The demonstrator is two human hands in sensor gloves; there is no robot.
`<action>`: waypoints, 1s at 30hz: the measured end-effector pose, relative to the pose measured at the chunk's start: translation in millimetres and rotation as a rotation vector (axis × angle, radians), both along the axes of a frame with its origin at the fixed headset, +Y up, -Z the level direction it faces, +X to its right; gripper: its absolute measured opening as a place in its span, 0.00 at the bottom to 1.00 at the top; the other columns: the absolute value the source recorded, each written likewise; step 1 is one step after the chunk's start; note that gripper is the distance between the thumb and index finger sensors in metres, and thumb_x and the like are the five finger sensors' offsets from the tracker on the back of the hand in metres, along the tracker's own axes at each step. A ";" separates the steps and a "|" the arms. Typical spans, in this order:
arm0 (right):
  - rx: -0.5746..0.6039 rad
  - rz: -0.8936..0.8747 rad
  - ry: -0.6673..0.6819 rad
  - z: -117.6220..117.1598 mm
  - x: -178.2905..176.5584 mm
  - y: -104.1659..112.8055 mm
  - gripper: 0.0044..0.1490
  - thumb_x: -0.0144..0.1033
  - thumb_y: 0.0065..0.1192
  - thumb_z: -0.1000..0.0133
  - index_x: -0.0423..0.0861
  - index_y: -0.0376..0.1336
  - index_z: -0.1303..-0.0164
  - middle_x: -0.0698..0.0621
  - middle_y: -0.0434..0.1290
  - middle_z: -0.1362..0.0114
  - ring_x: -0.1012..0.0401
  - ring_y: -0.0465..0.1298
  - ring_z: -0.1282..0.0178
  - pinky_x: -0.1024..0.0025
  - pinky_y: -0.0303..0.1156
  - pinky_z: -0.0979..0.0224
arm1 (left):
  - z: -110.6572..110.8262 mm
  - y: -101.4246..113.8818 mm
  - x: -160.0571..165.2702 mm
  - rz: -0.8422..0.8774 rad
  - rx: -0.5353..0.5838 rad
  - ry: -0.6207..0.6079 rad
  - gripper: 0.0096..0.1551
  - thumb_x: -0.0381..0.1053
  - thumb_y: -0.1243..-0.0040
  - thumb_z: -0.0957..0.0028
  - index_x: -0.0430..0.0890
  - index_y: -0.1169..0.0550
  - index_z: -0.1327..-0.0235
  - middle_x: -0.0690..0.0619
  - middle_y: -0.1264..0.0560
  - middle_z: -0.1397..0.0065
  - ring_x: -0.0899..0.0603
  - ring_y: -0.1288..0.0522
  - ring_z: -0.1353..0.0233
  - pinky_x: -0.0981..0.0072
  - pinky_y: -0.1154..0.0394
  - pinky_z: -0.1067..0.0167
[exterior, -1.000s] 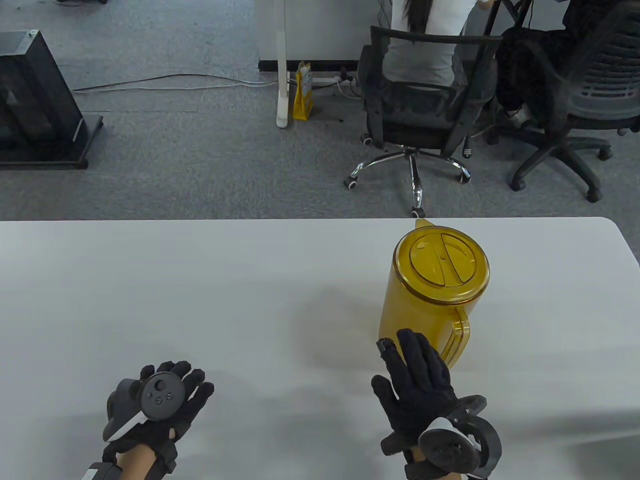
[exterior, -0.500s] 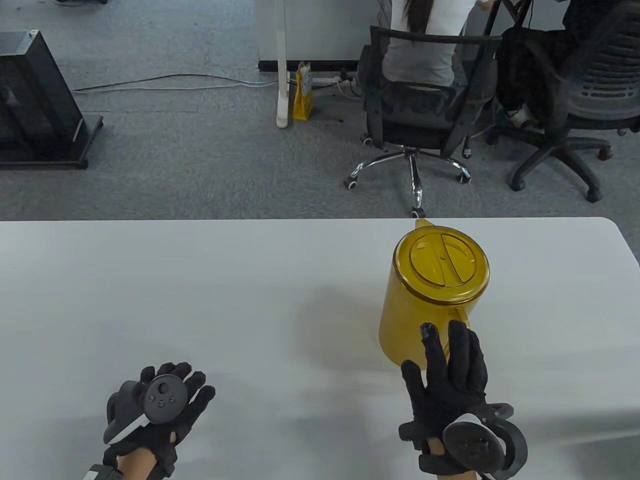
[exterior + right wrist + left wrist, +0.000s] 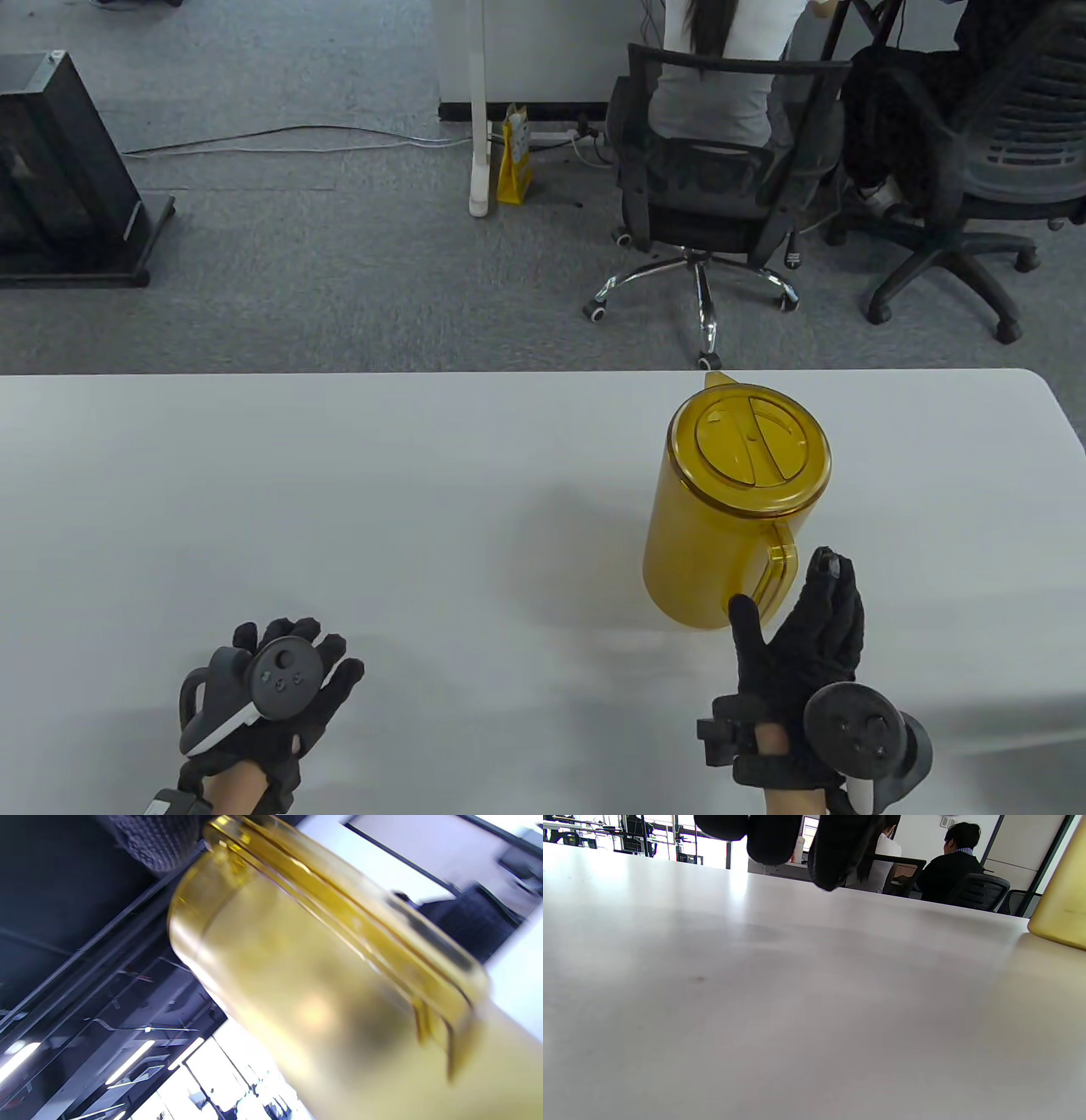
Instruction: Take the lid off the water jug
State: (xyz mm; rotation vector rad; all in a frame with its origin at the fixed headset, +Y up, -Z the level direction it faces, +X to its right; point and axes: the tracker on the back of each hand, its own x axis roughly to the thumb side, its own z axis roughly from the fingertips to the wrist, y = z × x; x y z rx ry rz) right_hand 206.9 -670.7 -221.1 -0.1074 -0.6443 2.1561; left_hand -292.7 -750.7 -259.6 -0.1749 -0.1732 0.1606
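- Nearest us, our left hand (image 3: 280,688) rests palm-down on the table (image 3: 339,509), fingers loosely spread and holding nothing; it has barely stirred over the last second.
- Our right hand (image 3: 793,649) has swung rightward across the front of the jug (image 3: 721,526) and turned onto its edge. It now stands just beside the handle (image 3: 776,570), fingers straight and together, thumb out toward the jug's base, gripping nothing.
- We cannot tell whether the thumb touches the jug wall; the right wrist view shows the handle close and blurred.
- We judge this as lining up to take the handle and steady the jug, a first step only.
- The jug stands upright on the right half of the table, spout pointing away from us.
- Farthest, the lid (image 3: 750,439) sits seated in the rim, untouched, so the removal itself is yet to begin.
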 end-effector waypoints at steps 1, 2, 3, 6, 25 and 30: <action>-0.036 -0.067 0.025 -3.0 1.4 -5.7 0.57 0.52 0.54 0.37 0.44 0.26 0.17 0.35 0.31 0.19 0.40 0.34 0.22 0.42 0.35 0.23 | 0.1 0.0 -0.4 0.006 0.000 0.002 0.38 0.67 0.58 0.40 0.48 0.23 0.28 0.35 0.35 0.19 0.28 0.43 0.20 0.29 0.59 0.29; -0.049 -0.135 0.034 -6.1 2.7 -11.9 0.57 0.51 0.55 0.37 0.44 0.26 0.17 0.35 0.31 0.19 0.40 0.34 0.22 0.42 0.35 0.23 | 0.0 -0.2 -0.4 0.010 -0.002 0.003 0.37 0.67 0.58 0.40 0.48 0.22 0.28 0.34 0.35 0.19 0.28 0.43 0.20 0.29 0.59 0.29; -0.049 -0.173 0.038 -8.3 3.7 -15.7 0.56 0.49 0.56 0.38 0.43 0.28 0.17 0.35 0.32 0.19 0.40 0.35 0.23 0.41 0.35 0.24 | -0.1 -0.5 -0.4 0.011 -0.005 0.003 0.38 0.67 0.58 0.40 0.48 0.22 0.28 0.34 0.35 0.19 0.28 0.43 0.20 0.29 0.59 0.29; -0.099 -0.216 0.020 -10.9 8.1 -21.7 0.54 0.47 0.58 0.38 0.42 0.33 0.16 0.33 0.35 0.20 0.38 0.36 0.23 0.40 0.36 0.25 | -0.8 -2.1 0.4 0.007 -0.021 0.001 0.38 0.67 0.58 0.40 0.48 0.23 0.28 0.34 0.35 0.19 0.28 0.43 0.20 0.29 0.59 0.29; 0.046 -0.343 0.033 -15.0 15.2 -30.7 0.39 0.42 0.62 0.41 0.40 0.56 0.22 0.29 0.58 0.26 0.35 0.61 0.30 0.33 0.54 0.31 | -1.5 -3.2 -1.0 0.010 -0.032 0.014 0.39 0.68 0.59 0.40 0.46 0.26 0.25 0.35 0.34 0.19 0.28 0.43 0.20 0.29 0.59 0.29; 0.064 -0.370 0.038 -18.6 14.0 -35.4 0.38 0.43 0.62 0.41 0.41 0.56 0.23 0.30 0.62 0.28 0.36 0.64 0.31 0.34 0.56 0.32 | -1.3 -1.3 -2.0 0.019 -0.027 0.018 0.39 0.68 0.59 0.40 0.46 0.26 0.25 0.35 0.35 0.19 0.28 0.43 0.20 0.29 0.59 0.29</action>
